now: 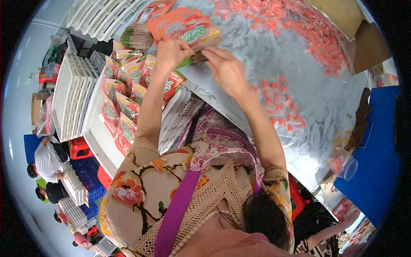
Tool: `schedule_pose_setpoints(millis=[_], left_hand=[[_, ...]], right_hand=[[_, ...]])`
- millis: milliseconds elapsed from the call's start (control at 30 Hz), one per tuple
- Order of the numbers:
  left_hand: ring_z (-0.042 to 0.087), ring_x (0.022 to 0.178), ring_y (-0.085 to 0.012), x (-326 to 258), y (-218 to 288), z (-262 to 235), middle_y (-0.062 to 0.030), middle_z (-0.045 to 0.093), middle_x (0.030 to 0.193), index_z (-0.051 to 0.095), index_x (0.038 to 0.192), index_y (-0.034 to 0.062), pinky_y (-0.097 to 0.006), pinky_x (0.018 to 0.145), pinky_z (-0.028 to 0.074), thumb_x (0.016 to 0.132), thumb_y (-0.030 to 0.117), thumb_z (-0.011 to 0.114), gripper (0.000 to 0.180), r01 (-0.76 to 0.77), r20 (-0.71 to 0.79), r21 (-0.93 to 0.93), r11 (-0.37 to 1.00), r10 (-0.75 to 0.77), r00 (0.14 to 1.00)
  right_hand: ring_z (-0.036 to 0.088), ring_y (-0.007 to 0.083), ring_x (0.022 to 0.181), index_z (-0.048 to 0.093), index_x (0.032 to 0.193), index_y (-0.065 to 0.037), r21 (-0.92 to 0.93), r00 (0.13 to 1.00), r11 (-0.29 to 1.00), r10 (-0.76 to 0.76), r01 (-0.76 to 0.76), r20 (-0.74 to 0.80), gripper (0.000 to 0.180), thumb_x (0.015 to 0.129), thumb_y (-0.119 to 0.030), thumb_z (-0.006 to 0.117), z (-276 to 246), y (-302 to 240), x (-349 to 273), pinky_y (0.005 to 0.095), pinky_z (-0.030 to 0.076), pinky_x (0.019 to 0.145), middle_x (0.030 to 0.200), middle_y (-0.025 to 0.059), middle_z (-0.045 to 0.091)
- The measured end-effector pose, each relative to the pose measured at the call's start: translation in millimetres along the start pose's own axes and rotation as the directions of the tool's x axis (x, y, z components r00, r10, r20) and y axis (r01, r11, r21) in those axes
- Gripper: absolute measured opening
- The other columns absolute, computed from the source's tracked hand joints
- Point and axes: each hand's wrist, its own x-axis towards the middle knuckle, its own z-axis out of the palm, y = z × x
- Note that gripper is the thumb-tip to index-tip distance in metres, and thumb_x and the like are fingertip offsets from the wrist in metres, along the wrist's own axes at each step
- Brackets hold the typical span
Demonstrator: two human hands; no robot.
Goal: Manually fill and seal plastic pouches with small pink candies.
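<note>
Over the table's near edge, my left hand (172,55) pinches the lower edge of a red and pink pouch (192,32) lying at the front of a fanned stack. My right hand (227,70) has its fingertips closed on the right end of that same edge. The hands are slightly apart, and several pouches overlap behind this one. Just left of them stands a bundle of flat pouches (137,36), seen from their edges. Puffed-up pouches (127,107) lie in rows in a white tray (100,137) beside my left forearm.
A large heap of small clear-wrapped red pieces (308,40) covers the far right of the marbled table (239,32). A smaller group (280,103) lies nearer. Stacked white crates (75,94) stand at left. A clear jar (344,165) and blue panel (372,145) are at right. People (47,158) work far left.
</note>
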Motion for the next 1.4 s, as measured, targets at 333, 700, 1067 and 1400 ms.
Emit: schedule_pose_setpoints(millis=[333, 700, 1067, 1400], left_hand=[[0.058, 0.056, -0.0099, -6, -32, 14, -0.0074, 0.064, 0.063, 0.065, 0.081, 0.0028, -0.029, 0.055, 0.047, 0.074, 0.011, 0.072, 0.012, 0.181, 0.156, -0.511, 0.84, -0.117, 0.981], [0.066, 0.079, -0.0351, -1, 20, -3, -0.0187, 0.066, 0.086, 0.065, 0.097, 0.0032, -0.039, 0.07, 0.053, 0.072, 0.001, 0.06, 0.026, -0.216, -0.037, -0.195, 0.957, 0.213, 0.976], [0.063, 0.078, -0.0344, -3, 81, 7, -0.0164, 0.064, 0.084, 0.069, 0.096, 0.0051, -0.039, 0.069, 0.051, 0.075, 0.0, 0.058, 0.025, -0.306, -0.117, -0.152, 0.94, 0.291, 0.95], [0.064, 0.072, -0.0206, 26, 89, 19, -0.0092, 0.062, 0.077, 0.07, 0.092, 0.009, -0.035, 0.067, 0.05, 0.077, -0.004, 0.053, 0.026, -0.068, 0.117, -0.314, 0.947, 0.109, 0.987]], right_hand=[[0.062, 0.0251, 0.09, 0.064, 0.101, -0.006, -0.289, 0.98, 0.937, -0.179, 0.197, 0.089, 0.03, 0.071, -0.004, 0.059, 38, 15, 15, 0.0344, 0.055, 0.07, 0.099, 0.0064, 0.062], [0.062, 0.0253, 0.087, 0.065, 0.096, -0.004, -0.191, 0.974, 0.955, -0.223, 0.225, 0.036, 0.029, 0.067, -0.002, 0.06, 18, -4, 8, 0.0337, 0.055, 0.068, 0.096, 0.0065, 0.061], [0.061, 0.0251, 0.083, 0.063, 0.092, -0.006, -0.514, 0.999, 0.857, 0.009, -0.034, -0.05, 0.027, 0.065, -0.002, 0.061, -36, -28, -8, 0.0346, 0.055, 0.062, 0.096, 0.0057, 0.06], [0.06, 0.0229, 0.077, 0.063, 0.082, -0.007, -0.587, 0.996, 0.809, 0.045, 0.011, 0.08, 0.016, 0.066, -0.008, 0.061, -46, -13, -55, 0.035, 0.053, 0.062, 0.092, 0.0046, 0.058]])
